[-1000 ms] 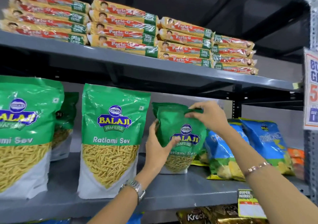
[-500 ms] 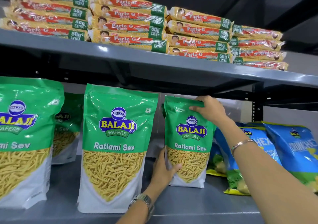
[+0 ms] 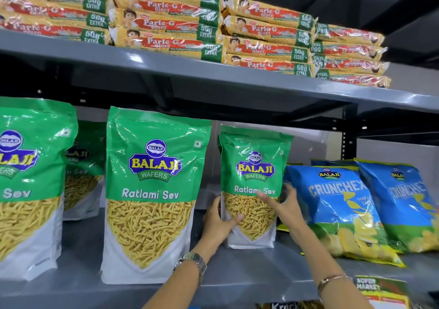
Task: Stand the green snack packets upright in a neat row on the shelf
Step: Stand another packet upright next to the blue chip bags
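Note:
A small green Ratlami Sev packet (image 3: pixel 253 163) stands upright on the grey shelf (image 3: pixel 237 278), set back from the front edge. My left hand (image 3: pixel 219 223) grips its lower left side, thumb across the front. My right hand (image 3: pixel 285 210) holds its right side, fingers spread over the front. A larger green packet (image 3: pixel 152 190) stands upright to its left at the front. Another large green packet (image 3: pixel 28 185) stands at the far left, with a further green packet (image 3: pixel 83 166) behind in the gap.
Two blue Crunchex bags (image 3: pixel 339 204) lean right beside the held packet, close to my right hand. The upper shelf (image 3: pixel 213 76) hangs low overhead and carries stacked Parle-G biscuit packs (image 3: pixel 166 21). A price tag (image 3: pixel 377 289) hangs on the shelf front at lower right.
My right hand slid from the packet's top corner down to its right side. My left hand stayed at the lower left. The crumpled packet now stands straight and upright.

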Motion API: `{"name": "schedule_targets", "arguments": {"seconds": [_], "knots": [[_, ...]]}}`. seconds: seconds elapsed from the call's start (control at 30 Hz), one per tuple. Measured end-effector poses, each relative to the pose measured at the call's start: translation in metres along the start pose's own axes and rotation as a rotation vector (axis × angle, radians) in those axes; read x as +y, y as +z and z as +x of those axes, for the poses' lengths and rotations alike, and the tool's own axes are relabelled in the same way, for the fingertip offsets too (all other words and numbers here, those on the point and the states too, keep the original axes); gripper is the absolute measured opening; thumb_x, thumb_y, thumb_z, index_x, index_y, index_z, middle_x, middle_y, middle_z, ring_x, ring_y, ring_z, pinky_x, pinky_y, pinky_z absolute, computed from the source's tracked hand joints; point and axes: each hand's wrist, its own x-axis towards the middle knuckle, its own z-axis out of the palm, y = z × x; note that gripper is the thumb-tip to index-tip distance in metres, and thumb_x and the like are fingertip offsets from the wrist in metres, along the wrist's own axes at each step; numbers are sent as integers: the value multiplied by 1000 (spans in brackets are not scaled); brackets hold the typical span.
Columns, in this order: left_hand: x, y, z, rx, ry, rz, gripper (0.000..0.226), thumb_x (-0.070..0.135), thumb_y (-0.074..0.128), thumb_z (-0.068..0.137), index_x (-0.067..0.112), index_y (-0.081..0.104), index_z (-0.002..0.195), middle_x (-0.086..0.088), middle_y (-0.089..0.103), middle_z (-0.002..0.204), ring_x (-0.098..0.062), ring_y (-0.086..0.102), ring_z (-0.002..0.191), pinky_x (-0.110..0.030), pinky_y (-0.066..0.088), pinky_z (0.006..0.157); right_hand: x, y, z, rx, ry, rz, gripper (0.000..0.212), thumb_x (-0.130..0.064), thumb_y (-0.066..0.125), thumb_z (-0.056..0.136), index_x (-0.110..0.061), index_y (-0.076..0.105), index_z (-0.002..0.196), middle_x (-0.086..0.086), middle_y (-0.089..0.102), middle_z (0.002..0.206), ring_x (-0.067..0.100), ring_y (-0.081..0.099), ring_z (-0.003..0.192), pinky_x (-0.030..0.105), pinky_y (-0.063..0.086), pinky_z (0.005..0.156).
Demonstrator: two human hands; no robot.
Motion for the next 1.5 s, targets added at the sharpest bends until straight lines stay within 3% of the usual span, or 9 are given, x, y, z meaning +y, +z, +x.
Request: {"name": "schedule_targets", "arguments": {"seconds": [0.13,0.33,0.47,0.67,0.83,1.1,1.27,1.4,1.5], "knots": [[-4,1,-2,9,-30,-36,80,27,75,71,27,32,138,-5,43,142,-25,42,127,-48,41,102,5,1,-18,-213,73,24,117,-70,76,7,-21,38,106,-9,57,95,-1,54,81,6,46,52],[-9,1,-5,13,6,8,85,40,76,66,29,32,138,-3,44,142,-23,42,129,-50,41,102,4,2,-28,-177,72,50,123,-69,77,4,-20,36,110,-13,55,92,-4,53,81,3,44,48],[-8,0,-17,24,50,34,85,45,75,65,29,34,138,0,48,139,-21,44,127,-49,41,102,8,-4,-39,-173,79,19,125,-69,78,11,-17,38,118,-8,59,99,-2,56,86,6,45,53],[1,-5,-35,9,80,73,91,52,74,62,24,34,138,-1,46,142,-22,42,130,-47,38,105,5,-14,-53,-169,89,-67,135,-72,76,18,-12,34,131,-1,58,111,9,57,94,25,41,86],[9,-7,-51,42,120,106,85,43,74,68,19,34,138,-3,43,144,-22,39,131,-38,34,107,-8,-20,-63,-193,127,-124,140,-72,76,15,-10,33,133,4,55,116,19,53,103,34,38,98],[10,-16,-64,-67,111,121,91,41,76,67,19,26,140,-3,35,147,-21,33,134,-39,32,109,-5,-24,-73,-243,112,-80,133,-58,85,16,-13,32,129,-8,57,104,4,55,94,23,43,83],[-3,-21,-64,-164,117,247,102,28,82,61,19,20,142,-3,38,145,-22,38,130,-35,37,103,4,-18,-82,-328,128,-64,96,-33,83,27,-24,38,111,-9,57,103,-2,52,90,1,43,63],[-8,-19,-65,-117,157,266,100,30,82,59,19,25,140,0,43,141,-20,40,129,-35,38,102,16,-26,-77,-291,157,-130,105,-39,87,33,-21,35,122,-3,55,112,8,51,98,21,37,87],[-9,-11,-62,-127,144,266,94,34,82,56,22,32,135,1,47,137,-19,42,127,-38,39,102,20,-33,-74,-283,166,-135,105,-41,86,31,-21,36,121,-4,57,111,9,53,99,21,38,85]]}}
